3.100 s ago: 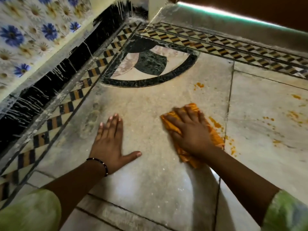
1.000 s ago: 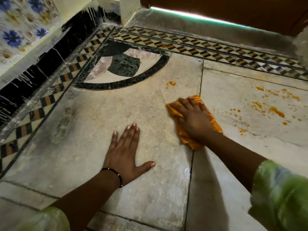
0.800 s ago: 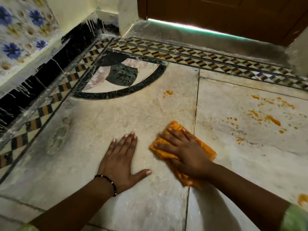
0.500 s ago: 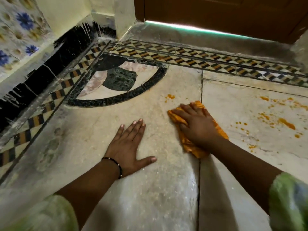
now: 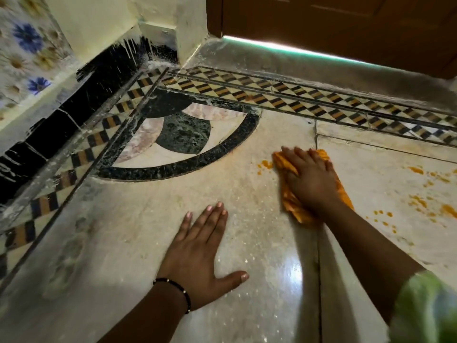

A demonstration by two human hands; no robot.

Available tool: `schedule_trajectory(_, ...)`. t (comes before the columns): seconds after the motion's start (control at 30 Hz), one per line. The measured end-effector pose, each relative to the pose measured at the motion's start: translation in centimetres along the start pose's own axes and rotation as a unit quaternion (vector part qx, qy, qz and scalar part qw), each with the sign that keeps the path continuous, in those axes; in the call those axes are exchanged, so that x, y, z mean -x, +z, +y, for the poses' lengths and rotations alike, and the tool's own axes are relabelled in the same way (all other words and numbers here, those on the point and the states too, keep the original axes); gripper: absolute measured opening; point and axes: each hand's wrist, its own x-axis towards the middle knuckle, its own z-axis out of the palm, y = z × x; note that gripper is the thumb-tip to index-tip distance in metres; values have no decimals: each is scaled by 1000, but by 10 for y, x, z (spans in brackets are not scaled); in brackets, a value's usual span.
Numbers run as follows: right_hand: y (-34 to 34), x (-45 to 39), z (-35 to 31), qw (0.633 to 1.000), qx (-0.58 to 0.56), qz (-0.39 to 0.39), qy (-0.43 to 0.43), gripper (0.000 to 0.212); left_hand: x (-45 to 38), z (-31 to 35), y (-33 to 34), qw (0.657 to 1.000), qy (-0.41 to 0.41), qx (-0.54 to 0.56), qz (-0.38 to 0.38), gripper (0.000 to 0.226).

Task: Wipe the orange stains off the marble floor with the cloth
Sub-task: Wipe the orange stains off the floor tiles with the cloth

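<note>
My right hand (image 5: 310,178) lies flat on an orange cloth (image 5: 289,196) and presses it against the pale marble floor (image 5: 148,231), fingers straight and pointing away from me. A small orange stain (image 5: 265,165) sits just left of the cloth's far corner. More orange stains (image 5: 427,194) are scattered over the slab to the right of the cloth. My left hand (image 5: 197,253) rests palm down on the floor with fingers spread, nearer to me and left of the cloth, holding nothing.
A dark quarter-circle inlay (image 5: 183,134) fills the floor's far left corner. A checkered border (image 5: 296,100) runs along the far edge, below a brown door (image 5: 333,26). A black skirting (image 5: 74,102) and a flowered wall (image 5: 27,53) stand on the left.
My right hand has slid the cloth away from me and slightly left, up to the small stain by the inlay. My left hand has stayed flat on the floor.
</note>
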Motion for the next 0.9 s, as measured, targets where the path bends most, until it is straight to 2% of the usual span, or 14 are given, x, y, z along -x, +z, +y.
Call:
schedule_trajectory(0.07,4,-25,-25,1000,-8,-17,6,51,0,0,-1,1000,5,0,2,104)
schedule_trajectory(0.1,6,-26,-37,999,-2,-32,-20,50,0,0,-1,1000,5,1,1,104)
schedule_trajectory(0.2,8,3,-53,985,19,-64,-157,52,-1,0,-3,1000,4,7,-3,103)
schedule_trajectory(0.3,4,44,-19,969,9,-53,-240,56,-1,-2,-2,1000,2,16,-4,104)
schedule_trajectory(0.37,-2,61,12,979,-7,-28,-202,56,0,-2,-1,1000,4,19,1,105)
schedule_trajectory(0.43,-4,56,25,993,-22,-3,-112,56,-1,-2,-1,1000,0,22,3,105)
schedule_trajectory(0.53,-1,16,12,1000,9,9,13,55,-1,0,-2,1000,-4,14,-7,105)
schedule_trajectory(0.6,2,-15,-9,999,19,8,28,52,-1,0,-1,1000,-1,10,-8,104)
schedule_trajectory(0.67,8,-31,-38,999,30,-17,-15,49,-1,1,-2,1000,3,4,-6,103)
schedule_trajectory(0.77,14,-16,-75,986,47,-59,-151,53,-1,1,-3,1000,2,-3,-11,103)
schedule_trajectory(0.83,13,15,-72,969,41,-74,-233,61,1,0,-2,1000,-2,3,-11,103)
schedule_trajectory(0.9,9,45,-41,959,15,-72,-274,59,2,0,0,1000,-2,6,-5,104)
